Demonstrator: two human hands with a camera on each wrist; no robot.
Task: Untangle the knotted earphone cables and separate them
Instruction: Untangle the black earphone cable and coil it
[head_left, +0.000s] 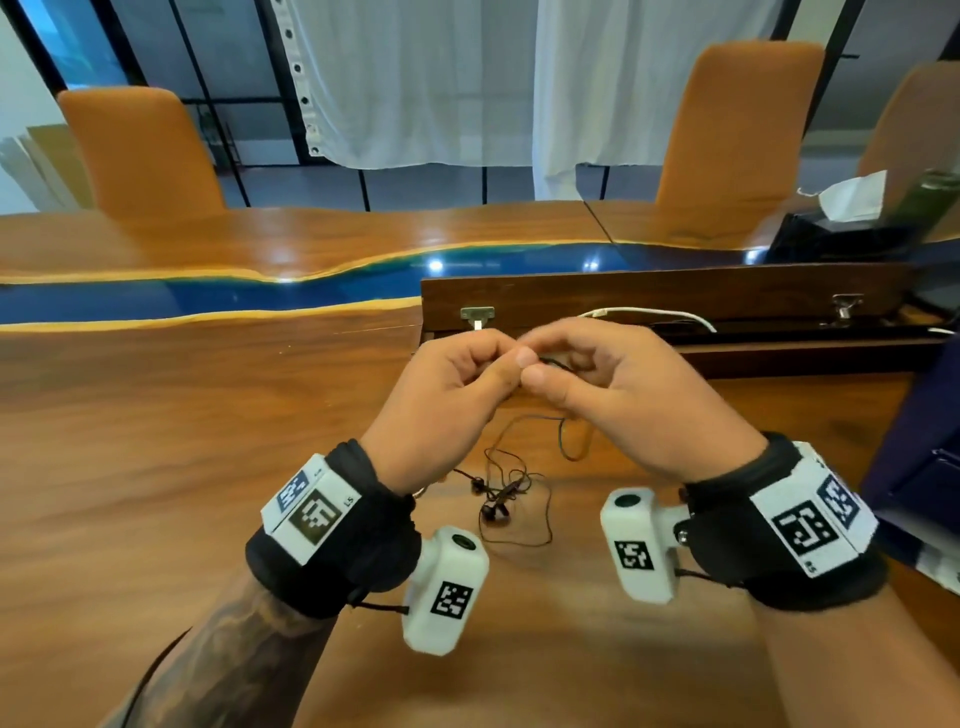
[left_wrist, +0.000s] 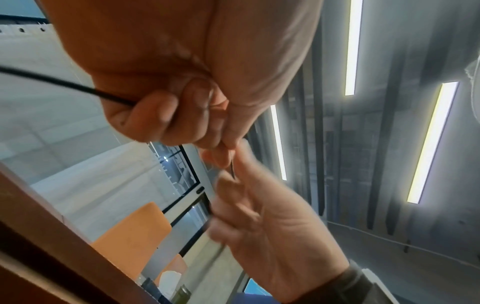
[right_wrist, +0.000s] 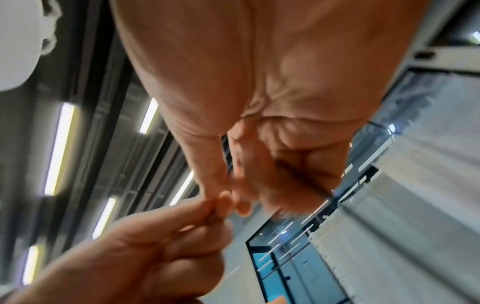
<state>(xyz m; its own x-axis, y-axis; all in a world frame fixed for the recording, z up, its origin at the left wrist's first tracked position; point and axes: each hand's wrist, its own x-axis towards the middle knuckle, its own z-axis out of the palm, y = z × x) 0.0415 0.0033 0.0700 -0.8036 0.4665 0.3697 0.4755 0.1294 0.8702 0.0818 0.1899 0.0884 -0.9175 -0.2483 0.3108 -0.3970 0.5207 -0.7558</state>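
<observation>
Thin black earphone cables (head_left: 519, 488) hang from my raised hands and trail in loose loops onto the wooden table (head_left: 182, 415), where the earbuds (head_left: 493, 512) lie. My left hand (head_left: 457, 379) and right hand (head_left: 597, 374) meet thumb to thumb above the table, each pinching the cable at the same spot. In the left wrist view my left hand (left_wrist: 168, 115) has its fingers curled round a cable strand (left_wrist: 52, 80), and the right hand (left_wrist: 259, 216) pinches a short stretch just beyond. In the right wrist view the two hands' fingertips (right_wrist: 221, 201) press together; the cable is barely visible there.
A dark wooden box (head_left: 649, 296) with metal latches stands just behind my hands, a white cord (head_left: 649, 314) lying over its edge. Orange chairs (head_left: 140, 150) line the far side. A tissue box (head_left: 841, 208) sits at the back right.
</observation>
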